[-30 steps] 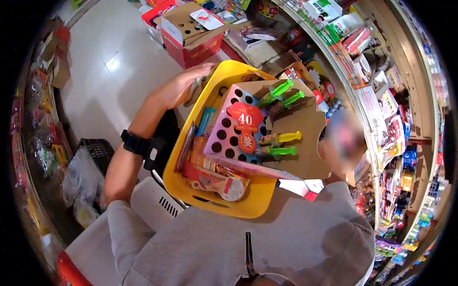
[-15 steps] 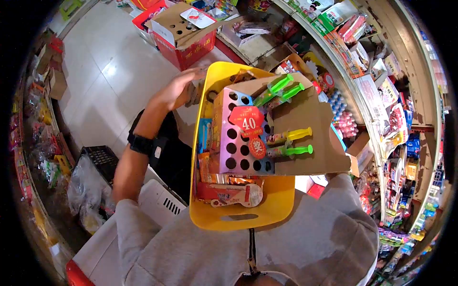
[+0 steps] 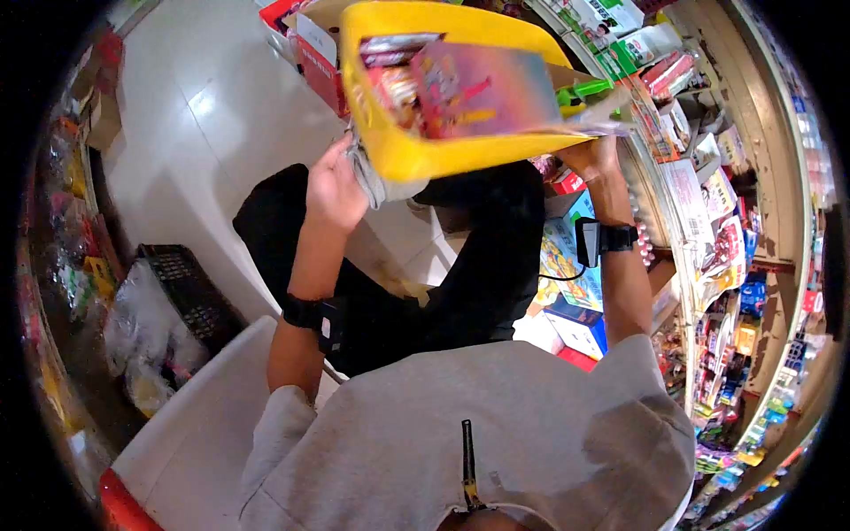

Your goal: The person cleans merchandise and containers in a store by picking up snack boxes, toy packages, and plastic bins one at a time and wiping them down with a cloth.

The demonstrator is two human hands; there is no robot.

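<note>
A yellow plastic basket is held up and tilted at the top of the view. Inside it lie a pink-purple box and several small snack packets; bright green plunger ends stick out at its right. My left hand is closed on a bunched grey cloth, at the basket's lower left corner. At the opposite end, my right hand grips the basket from below, its fingers partly hidden.
Store shelves packed with goods curve along the right. On the left stand a black crate and clear plastic bags. Behind the basket is a red carton. Boxes sit beside my right knee.
The basket has moved up and away from my chest, turning and tilting. My right hand and my legs have come into view. My left hand is now lower, by the basket's near corner.
</note>
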